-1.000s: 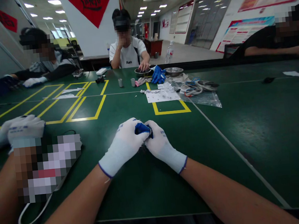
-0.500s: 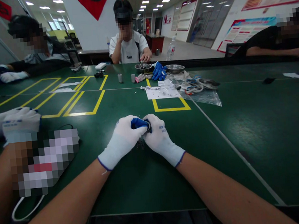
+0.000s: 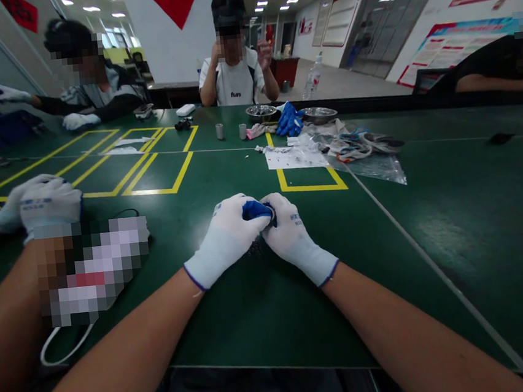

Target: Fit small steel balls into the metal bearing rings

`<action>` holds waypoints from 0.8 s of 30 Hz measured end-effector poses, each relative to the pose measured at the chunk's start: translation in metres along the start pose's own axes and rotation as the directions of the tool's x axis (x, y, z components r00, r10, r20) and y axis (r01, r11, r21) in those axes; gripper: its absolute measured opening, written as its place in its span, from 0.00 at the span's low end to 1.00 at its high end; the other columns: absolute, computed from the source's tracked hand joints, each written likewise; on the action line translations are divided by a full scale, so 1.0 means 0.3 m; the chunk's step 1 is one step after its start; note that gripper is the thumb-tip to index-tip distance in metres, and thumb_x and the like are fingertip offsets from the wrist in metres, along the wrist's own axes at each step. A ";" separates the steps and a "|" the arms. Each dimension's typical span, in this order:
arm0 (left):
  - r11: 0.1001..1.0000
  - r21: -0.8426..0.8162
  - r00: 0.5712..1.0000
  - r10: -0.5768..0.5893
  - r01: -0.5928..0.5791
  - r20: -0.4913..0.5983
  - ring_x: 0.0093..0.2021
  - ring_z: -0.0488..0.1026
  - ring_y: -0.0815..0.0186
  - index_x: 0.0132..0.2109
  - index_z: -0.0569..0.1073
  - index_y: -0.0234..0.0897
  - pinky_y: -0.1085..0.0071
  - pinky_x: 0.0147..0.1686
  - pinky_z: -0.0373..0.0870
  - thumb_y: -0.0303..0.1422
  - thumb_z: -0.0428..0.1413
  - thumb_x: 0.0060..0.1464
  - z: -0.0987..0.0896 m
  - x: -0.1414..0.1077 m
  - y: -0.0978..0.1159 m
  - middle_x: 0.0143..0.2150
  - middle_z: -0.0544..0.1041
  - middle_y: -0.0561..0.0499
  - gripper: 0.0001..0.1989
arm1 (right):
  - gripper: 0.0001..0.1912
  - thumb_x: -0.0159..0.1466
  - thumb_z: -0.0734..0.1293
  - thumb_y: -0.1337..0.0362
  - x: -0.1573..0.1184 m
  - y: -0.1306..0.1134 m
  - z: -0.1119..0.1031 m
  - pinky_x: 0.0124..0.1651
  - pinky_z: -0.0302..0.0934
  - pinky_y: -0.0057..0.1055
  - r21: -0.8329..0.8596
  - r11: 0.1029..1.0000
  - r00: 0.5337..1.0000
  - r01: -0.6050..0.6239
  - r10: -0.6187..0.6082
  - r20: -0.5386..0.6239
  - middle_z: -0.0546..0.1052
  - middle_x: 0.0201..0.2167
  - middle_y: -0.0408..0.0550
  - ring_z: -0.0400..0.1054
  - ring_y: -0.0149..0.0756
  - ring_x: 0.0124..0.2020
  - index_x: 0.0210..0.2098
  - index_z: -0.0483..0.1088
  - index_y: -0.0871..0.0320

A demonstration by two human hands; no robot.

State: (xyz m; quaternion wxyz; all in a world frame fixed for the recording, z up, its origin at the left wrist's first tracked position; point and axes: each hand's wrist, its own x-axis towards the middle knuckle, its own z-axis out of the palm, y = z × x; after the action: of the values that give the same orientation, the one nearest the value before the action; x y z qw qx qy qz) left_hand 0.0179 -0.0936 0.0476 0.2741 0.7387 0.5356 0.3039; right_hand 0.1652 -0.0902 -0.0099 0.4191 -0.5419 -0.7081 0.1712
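Note:
My left hand and my right hand, both in white gloves with blue palms, meet over the green table. Their fingers are closed together around a small dark object whose rim shows between the fingertips; most of it is hidden. Just below the hands, a small cluster of dark bits lies on the table, too small to make out.
Another person's gloved hands rest at the left, near a pale pouch. Farther back are a paper with small parts, metal bowls, blue gloves, grey cups and a plastic bag.
The whole view has shifted, so things appear farther right. My hands keep nearly the same hold. The person opposite has raised a hand, and the person at far left has stretched out an arm.

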 end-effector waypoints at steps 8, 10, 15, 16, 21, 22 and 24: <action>0.978 0.183 0.994 0.106 -0.104 -0.004 0.42 0.78 0.59 0.37 0.82 0.39 0.61 0.45 0.75 0.32 0.61 0.62 0.010 -0.018 0.013 0.40 0.79 0.49 0.06 | 0.06 0.59 0.64 0.70 0.007 0.000 -0.011 0.45 0.62 0.39 0.142 0.990 0.998 0.003 -0.012 0.060 0.72 0.35 0.45 0.68 0.42 0.39 0.35 0.65 0.53; 0.967 0.209 0.989 0.146 -0.149 0.030 0.41 0.77 0.59 0.38 0.82 0.39 0.62 0.44 0.75 0.33 0.59 0.64 0.007 -0.019 0.011 0.40 0.79 0.49 0.08 | 0.07 0.58 0.64 0.71 0.008 -0.006 -0.016 0.44 0.63 0.37 0.181 0.983 0.997 -0.021 0.007 0.073 0.72 0.34 0.44 0.68 0.41 0.38 0.35 0.65 0.53; 0.951 0.211 0.974 0.216 -0.227 0.074 0.41 0.76 0.60 0.40 0.83 0.39 0.63 0.41 0.74 0.31 0.55 0.66 -0.007 -0.020 0.012 0.40 0.78 0.47 0.11 | 0.07 0.59 0.63 0.71 0.011 -0.018 -0.026 0.43 0.63 0.35 0.233 0.969 0.993 -0.076 0.052 0.109 0.74 0.34 0.43 0.69 0.39 0.37 0.35 0.67 0.53; 0.952 0.202 0.973 0.220 -0.231 0.076 0.41 0.76 0.60 0.40 0.83 0.38 0.63 0.41 0.74 0.31 0.55 0.66 -0.009 -0.021 0.013 0.40 0.79 0.47 0.11 | 0.06 0.60 0.63 0.71 0.011 -0.019 -0.028 0.42 0.63 0.35 0.240 0.967 0.992 -0.084 0.057 0.116 0.74 0.34 0.43 0.70 0.39 0.37 0.35 0.67 0.53; 0.957 0.167 0.971 0.230 -0.238 0.067 0.42 0.77 0.60 0.40 0.82 0.38 0.61 0.43 0.76 0.30 0.55 0.65 -0.007 -0.024 0.013 0.42 0.79 0.47 0.10 | 0.07 0.60 0.64 0.72 0.011 -0.026 -0.034 0.42 0.63 0.35 0.264 0.959 0.989 -0.100 0.067 0.131 0.75 0.34 0.43 0.71 0.39 0.38 0.35 0.68 0.53; 0.956 0.162 0.970 0.236 -0.243 0.062 0.42 0.77 0.60 0.40 0.82 0.38 0.61 0.43 0.76 0.30 0.55 0.65 -0.007 -0.025 0.012 0.42 0.79 0.47 0.10 | 0.07 0.60 0.64 0.72 0.011 -0.027 -0.034 0.42 0.64 0.35 0.270 0.957 0.989 -0.102 0.068 0.132 0.75 0.33 0.42 0.71 0.39 0.38 0.35 0.67 0.53; 0.956 0.153 0.968 0.246 -0.251 0.053 0.42 0.77 0.60 0.39 0.81 0.38 0.61 0.43 0.76 0.30 0.55 0.65 -0.006 -0.027 0.010 0.42 0.78 0.47 0.10 | 0.07 0.60 0.64 0.72 0.012 -0.029 -0.035 0.42 0.64 0.35 0.283 0.953 0.989 -0.106 0.071 0.132 0.76 0.33 0.42 0.72 0.39 0.38 0.35 0.67 0.53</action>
State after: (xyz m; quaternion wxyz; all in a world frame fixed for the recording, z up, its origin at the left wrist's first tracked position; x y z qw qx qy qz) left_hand 0.0166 -0.1021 0.0497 0.1831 0.8245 0.4564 0.2800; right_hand 0.1677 -0.0923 0.0038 0.4422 -0.4947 -0.6744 0.3239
